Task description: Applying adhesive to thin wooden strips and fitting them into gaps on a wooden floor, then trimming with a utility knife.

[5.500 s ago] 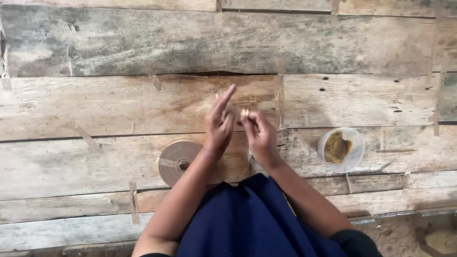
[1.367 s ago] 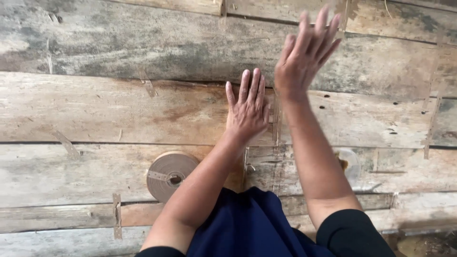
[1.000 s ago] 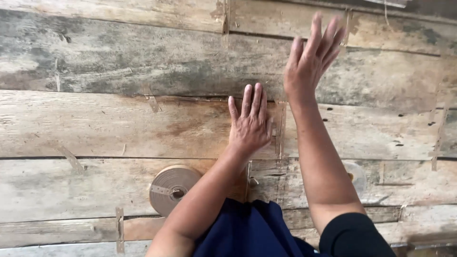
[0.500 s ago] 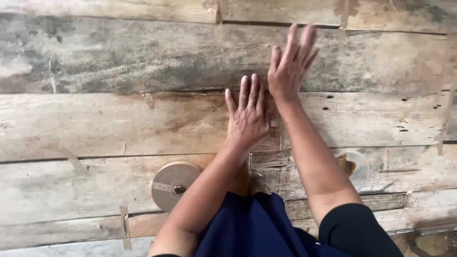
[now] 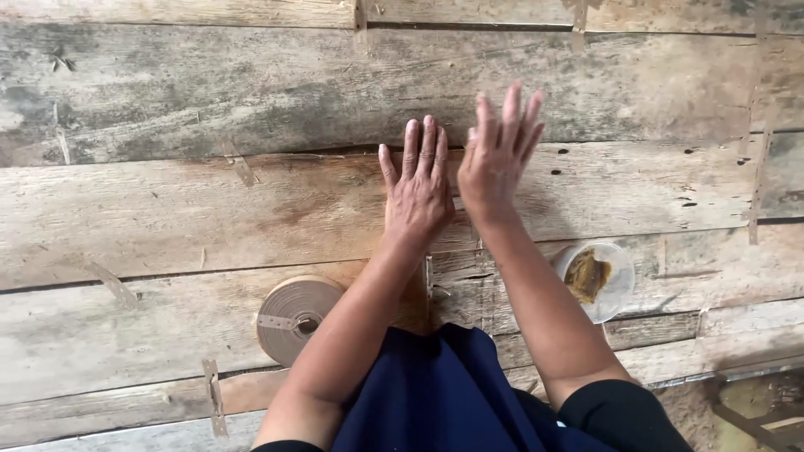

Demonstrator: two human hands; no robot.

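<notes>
The floor [image 5: 167, 209] is rough, weathered wooden planks, matt grey-brown and patched with thin strips. Near the person's lap, the roll of tape [image 5: 295, 316] looks like dull brown paper. Right of it, the small cup [image 5: 601, 280] is clear, slightly glossy plastic. The lap cloth [image 5: 444, 393] is matt navy fabric.

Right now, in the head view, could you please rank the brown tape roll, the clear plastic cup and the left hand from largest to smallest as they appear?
1. Left hand, fingers spread flat on the wooden planks.
2. Brown tape roll, partly hidden by the forearm, so its rank against the hand is unsure.
3. Clear plastic cup, partly covered by the other arm.
</notes>
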